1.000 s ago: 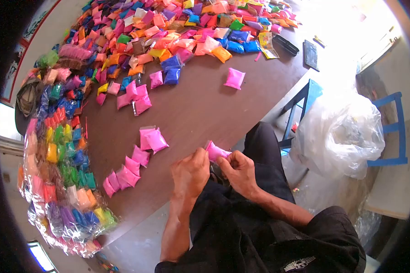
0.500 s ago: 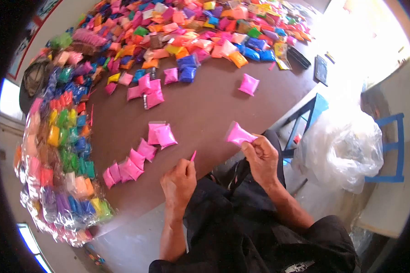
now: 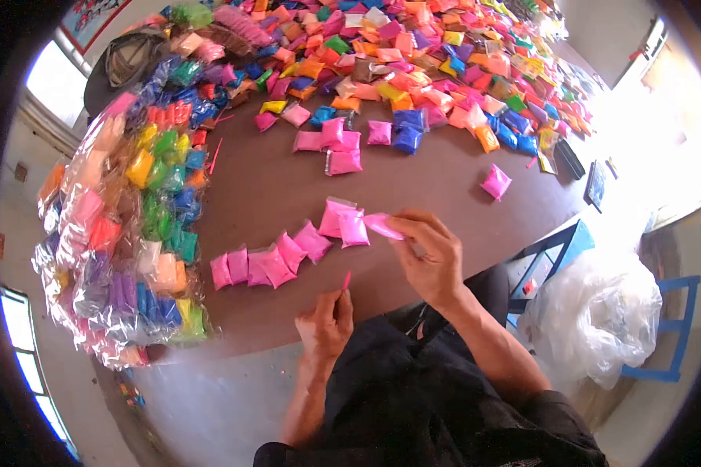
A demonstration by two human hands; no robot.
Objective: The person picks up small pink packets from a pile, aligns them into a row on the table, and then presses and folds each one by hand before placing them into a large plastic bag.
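Note:
My right hand (image 3: 432, 261) pinches a pink packet (image 3: 383, 226) at its right end, just beside the right end of a row of pink packets (image 3: 291, 251) on the brown table (image 3: 249, 183). Between the thumb and fingers of my left hand (image 3: 325, 327) is a thin pink stick (image 3: 346, 279), pointing up near the table's front edge. Farther back lie a small cluster of pink packets (image 3: 343, 162) and, off to the right, a single pink packet (image 3: 496, 182).
A big heap of coloured packets (image 3: 389, 50) covers the back. Bundled packets in clear plastic (image 3: 160, 218) line the left side. Dark flat objects (image 3: 596, 185) lie at the right edge. Clear plastic bags (image 3: 596, 311) rest by a blue chair (image 3: 681, 327).
My right hand has carried its pink packet from near the front edge to the row's right end. The view has shifted, and my left hand still holds the stick.

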